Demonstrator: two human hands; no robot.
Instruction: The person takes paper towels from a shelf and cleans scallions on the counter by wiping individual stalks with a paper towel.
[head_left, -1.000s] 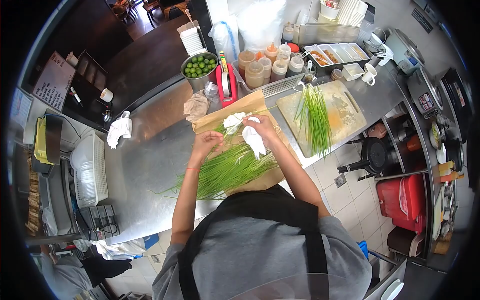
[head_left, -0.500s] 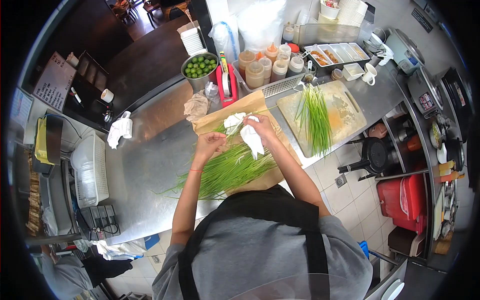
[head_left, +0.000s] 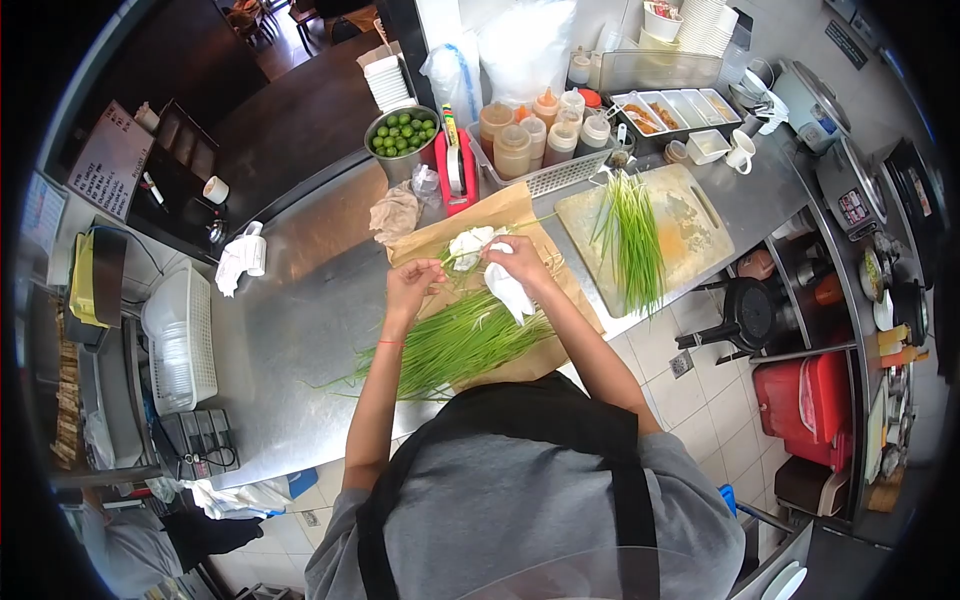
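Note:
My left hand [head_left: 413, 285] is closed in a pinch above a pile of long chives [head_left: 460, 345]; a thin chive stalk appears to run from its fingertips toward my other hand. Bunched in my right hand [head_left: 519, 262] is a white cloth [head_left: 511, 294], its end hanging down over the pile. Just beyond the fingers, a crumpled white wad [head_left: 471, 243] lies on brown paper [head_left: 515, 205], which spreads under the chives. To the right, a second bunch of chives [head_left: 632, 245] rests on a worn cutting board [head_left: 695, 245].
Behind the paper stand a pot [head_left: 398, 165] of green limes, a red tape dispenser [head_left: 458, 180] and a basket [head_left: 565, 174] of sauce bottles. Crumpled brown paper [head_left: 396, 212] sits at its back left corner. A white cloth [head_left: 241, 258] lies on the steel counter [head_left: 285, 360].
Both hands have shifted slightly: the left a little up, the right a little down with the cloth. The cloth hangs lower, and more of the white wad shows between the hands.

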